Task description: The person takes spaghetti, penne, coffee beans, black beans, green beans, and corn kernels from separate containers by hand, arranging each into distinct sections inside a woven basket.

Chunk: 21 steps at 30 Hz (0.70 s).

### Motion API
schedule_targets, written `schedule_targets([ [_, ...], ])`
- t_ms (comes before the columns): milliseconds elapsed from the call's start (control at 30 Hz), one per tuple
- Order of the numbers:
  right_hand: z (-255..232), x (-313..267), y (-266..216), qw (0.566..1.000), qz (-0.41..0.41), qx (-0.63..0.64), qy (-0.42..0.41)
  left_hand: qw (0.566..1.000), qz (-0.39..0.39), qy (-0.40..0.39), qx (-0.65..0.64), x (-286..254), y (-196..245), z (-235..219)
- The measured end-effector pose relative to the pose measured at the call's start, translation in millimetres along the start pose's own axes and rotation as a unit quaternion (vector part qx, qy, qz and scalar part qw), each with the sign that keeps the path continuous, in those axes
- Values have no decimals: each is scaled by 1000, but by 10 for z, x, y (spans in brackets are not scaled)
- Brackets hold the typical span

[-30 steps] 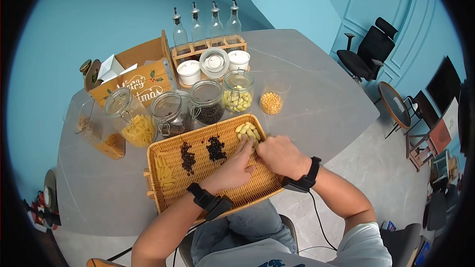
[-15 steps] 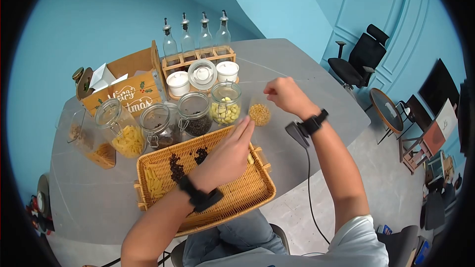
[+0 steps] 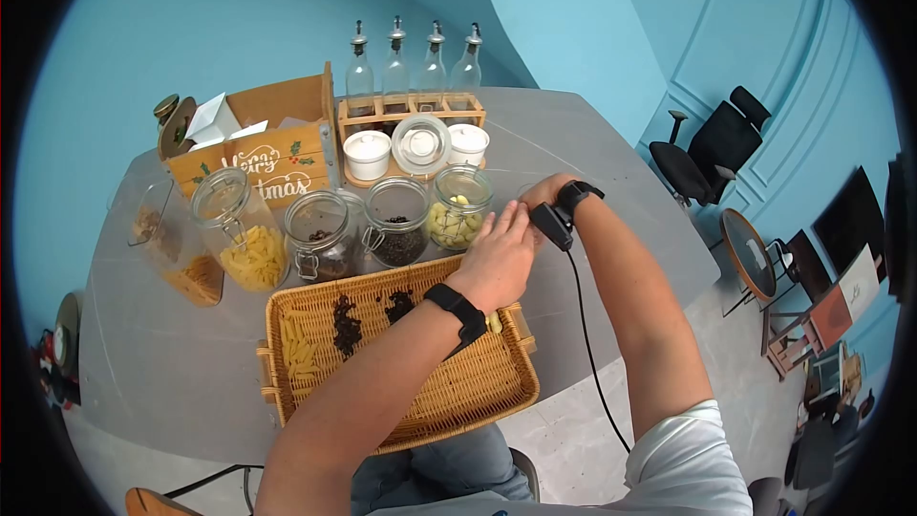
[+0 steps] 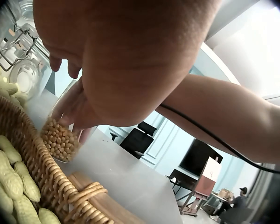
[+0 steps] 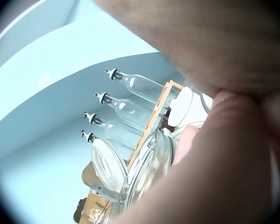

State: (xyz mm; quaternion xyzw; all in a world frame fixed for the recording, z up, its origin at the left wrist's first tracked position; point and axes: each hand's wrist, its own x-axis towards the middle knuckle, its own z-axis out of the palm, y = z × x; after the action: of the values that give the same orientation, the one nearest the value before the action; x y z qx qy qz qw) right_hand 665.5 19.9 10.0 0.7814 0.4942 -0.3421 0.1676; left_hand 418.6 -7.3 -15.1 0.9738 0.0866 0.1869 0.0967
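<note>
My right hand [image 3: 546, 193] bends down over the glass cup of corn kernels [image 4: 60, 142]. In the left wrist view its fingers [image 4: 73, 106] reach down at the cup, just above the kernels; whether they hold any cannot be told. My left hand [image 3: 499, 263] has its fingers extended beside the right hand, above the right rear corner of the wicker tray [image 3: 478, 387]. Pale peanut-shaped pieces [image 4: 8, 172] lie in that corner, largely covered by the left hand in the head view. Yellow pasta [image 3: 299, 349] and two dark heaps [image 3: 346, 325] lie further left.
Behind the tray stand jars of pasta [image 3: 253, 258], dark pieces [image 3: 320, 248], black beans [image 3: 396, 239] and pale pieces [image 3: 455, 222]. Farther back are white pots [image 3: 367, 155], several bottles [image 3: 360, 76] and a wooden box [image 3: 277, 167]. A cable [image 3: 587, 344] hangs from my right wrist.
My right hand left the tray corner and came down at the corn cup. My left hand lifted off the pale pieces and moved toward the cup, beside my right hand.
</note>
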Motion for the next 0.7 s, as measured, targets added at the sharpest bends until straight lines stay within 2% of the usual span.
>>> schedule_targets([
  [33,4,45,46,999,-33,37,-22,1000,1,-1,3,-6,9,8],
  [167,53,188,213,997,-64,26,-32,1000,-2,-4,-1,-39,41,15],
  [200,79,311,319,995,-77,62,-33,1000,-2,-5,-2,-47,31,8],
  [300,58,84,147,994,-95,44,-42,1000,-12,-3,-5,-63,17,-2],
  [367,50,-217,-8,989,-110,-95,-7,1000,-7,-7,-14,-72,4,9],
  [400,58,-331,-78,989,-110,-96,-5,1000,-7,-6,-13,-72,-20,34],
  [467,101,-483,-227,991,-73,-90,67,1000,-1,-6,-29,-74,-35,46],
  [633,163,-416,-157,990,-42,-75,112,999,8,-19,-35,-88,-76,20],
  [700,143,-625,-338,987,-49,-92,122,999,7,-27,-33,-86,-99,31],
])
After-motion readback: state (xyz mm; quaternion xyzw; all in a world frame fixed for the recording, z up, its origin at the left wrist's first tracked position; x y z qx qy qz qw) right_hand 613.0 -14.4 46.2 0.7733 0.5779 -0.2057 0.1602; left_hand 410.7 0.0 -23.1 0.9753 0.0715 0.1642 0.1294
